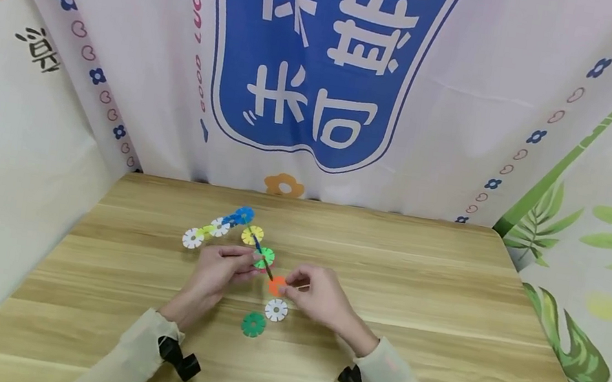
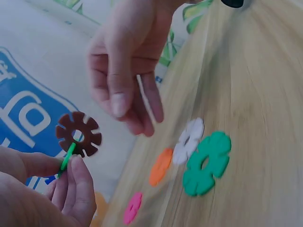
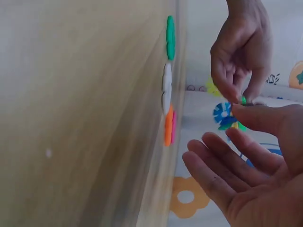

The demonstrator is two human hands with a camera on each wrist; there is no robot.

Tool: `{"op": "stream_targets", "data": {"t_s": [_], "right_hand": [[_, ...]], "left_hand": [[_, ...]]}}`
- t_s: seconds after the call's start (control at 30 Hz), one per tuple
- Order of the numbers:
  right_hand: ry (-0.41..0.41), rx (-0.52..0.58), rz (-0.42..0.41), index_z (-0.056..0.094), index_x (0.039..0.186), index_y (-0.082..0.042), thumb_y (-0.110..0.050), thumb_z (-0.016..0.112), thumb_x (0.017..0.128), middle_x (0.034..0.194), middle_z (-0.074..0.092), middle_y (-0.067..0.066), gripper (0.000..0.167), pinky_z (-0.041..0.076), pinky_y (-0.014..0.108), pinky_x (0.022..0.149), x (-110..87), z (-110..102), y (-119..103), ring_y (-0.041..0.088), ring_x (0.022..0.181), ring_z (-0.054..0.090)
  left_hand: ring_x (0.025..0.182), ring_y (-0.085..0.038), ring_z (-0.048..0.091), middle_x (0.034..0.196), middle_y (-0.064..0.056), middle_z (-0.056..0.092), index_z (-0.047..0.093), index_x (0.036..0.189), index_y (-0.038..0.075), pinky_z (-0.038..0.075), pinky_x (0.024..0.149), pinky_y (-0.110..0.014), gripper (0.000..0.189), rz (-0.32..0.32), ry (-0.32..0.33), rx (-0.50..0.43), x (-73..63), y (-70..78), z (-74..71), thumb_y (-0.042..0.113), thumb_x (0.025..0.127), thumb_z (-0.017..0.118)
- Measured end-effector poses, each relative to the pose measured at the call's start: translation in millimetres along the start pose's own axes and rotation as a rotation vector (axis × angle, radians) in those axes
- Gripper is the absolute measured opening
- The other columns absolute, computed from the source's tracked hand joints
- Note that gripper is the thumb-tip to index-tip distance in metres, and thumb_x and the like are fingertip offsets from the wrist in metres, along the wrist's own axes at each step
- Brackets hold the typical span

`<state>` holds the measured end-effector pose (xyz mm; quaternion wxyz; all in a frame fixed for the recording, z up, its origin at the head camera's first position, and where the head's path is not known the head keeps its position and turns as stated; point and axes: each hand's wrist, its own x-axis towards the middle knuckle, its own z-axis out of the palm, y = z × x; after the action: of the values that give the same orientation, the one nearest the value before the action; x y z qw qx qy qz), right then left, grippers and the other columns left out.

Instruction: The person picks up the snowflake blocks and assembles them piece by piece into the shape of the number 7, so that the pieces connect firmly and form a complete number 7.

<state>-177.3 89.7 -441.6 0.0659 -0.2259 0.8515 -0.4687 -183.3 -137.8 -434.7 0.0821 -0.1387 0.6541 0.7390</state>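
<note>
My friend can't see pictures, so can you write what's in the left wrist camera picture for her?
A left hand pinches a green disc with a brown flower-shaped disc slotted onto it. The right hand hovers open above it. Green, white, orange and pink discs lie on the wooden table.

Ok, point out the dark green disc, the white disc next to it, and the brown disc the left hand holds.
dark green disc (image 2: 207, 163): left wrist view, on its flat face beside the centre hole.
white disc (image 2: 189, 140): left wrist view, on its flat face.
brown disc (image 2: 78, 134): left wrist view, on its face near the hub.
</note>
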Motion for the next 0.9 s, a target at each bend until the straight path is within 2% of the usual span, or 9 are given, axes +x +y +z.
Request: {"op": "stream_targets", "data": {"t_s": [0.13, 0.3, 0.4, 0.53, 0.67, 0.9], "right_hand": [[-0.074, -0.059, 0.036, 0.075, 0.095, -0.008, -0.013, 0.080, 0.092, 0.093, 0.076, 0.003, 0.008, 0.062, 0.020, 0.076, 6.8, 0.8, 4.6, 0.012, 0.085, 0.070], [-0.181, -0.196, 0.050, 0.075, 0.094, -0.009, -0.019, 0.088, 0.085, 0.089, 0.073, -0.001, 0.019, 0.057, 0.021, 0.073, 9.8, 7.8, 2.4, 0.009, 0.080, 0.062], [-0.215, -0.292, 0.051, 0.077, 0.098, -0.008, -0.022, 0.093, 0.080, 0.092, 0.074, -0.001, 0.028, 0.056, 0.022, 0.077, 9.4, 12.9, 0.8, 0.007, 0.083, 0.060], [-0.221, -0.378, 0.053, 0.079, 0.103, -0.009, -0.023, 0.094, 0.077, 0.095, 0.074, -0.001, 0.033, 0.057, 0.024, 0.081, 7.0, 17.0, 0.3, 0.008, 0.086, 0.060], [-0.228, -0.378, 0.067, 0.077, 0.101, -0.010, -0.022, 0.094, 0.078, 0.096, 0.070, -0.001, 0.031, 0.056, 0.024, 0.081, 4.6, 17.8, 0.6, 0.008, 0.086, 0.059], [-0.244, -0.336, 0.119, 0.072, 0.098, -0.009, -0.020, 0.095, 0.077, 0.093, 0.064, -0.001, 0.032, 0.051, 0.021, 0.072, 1.5, 15.8, 1.0, 0.009, 0.080, 0.054]], "left_hand": [[0.083, -0.012, 0.077, 0.103, -0.007, 0.075, 0.062, 0.133, -0.011, 0.067, 0.085, -0.025, 0.039, -0.012, 0.023, 0.003, 1.3, -0.5, -9.0, -0.003, 0.096, 0.069], [0.087, -0.013, 0.078, 0.104, -0.006, 0.076, 0.063, 0.133, -0.009, 0.067, 0.090, -0.029, 0.038, -0.031, 0.009, 0.023, 3.4, -2.8, -13.6, 0.000, 0.096, 0.071], [0.087, -0.013, 0.078, 0.102, -0.005, 0.077, 0.063, 0.132, -0.008, 0.067, 0.091, -0.030, 0.038, -0.038, 0.009, 0.022, 5.1, -4.4, -14.2, 0.000, 0.096, 0.072], [0.088, -0.014, 0.078, 0.103, -0.006, 0.076, 0.064, 0.132, -0.009, 0.067, 0.091, -0.031, 0.039, -0.036, 0.008, 0.022, 5.8, -6.0, -13.2, -0.001, 0.095, 0.073], [0.091, -0.016, 0.078, 0.107, -0.010, 0.076, 0.064, 0.132, -0.009, 0.066, 0.094, -0.033, 0.040, -0.027, -0.018, 0.025, 4.9, -7.1, -9.5, -0.001, 0.094, 0.074], [0.093, -0.018, 0.079, 0.110, -0.013, 0.077, 0.063, 0.134, -0.007, 0.066, 0.094, -0.034, 0.042, -0.033, -0.044, 0.016, 3.3, -7.1, -0.1, -0.005, 0.093, 0.073]]}}
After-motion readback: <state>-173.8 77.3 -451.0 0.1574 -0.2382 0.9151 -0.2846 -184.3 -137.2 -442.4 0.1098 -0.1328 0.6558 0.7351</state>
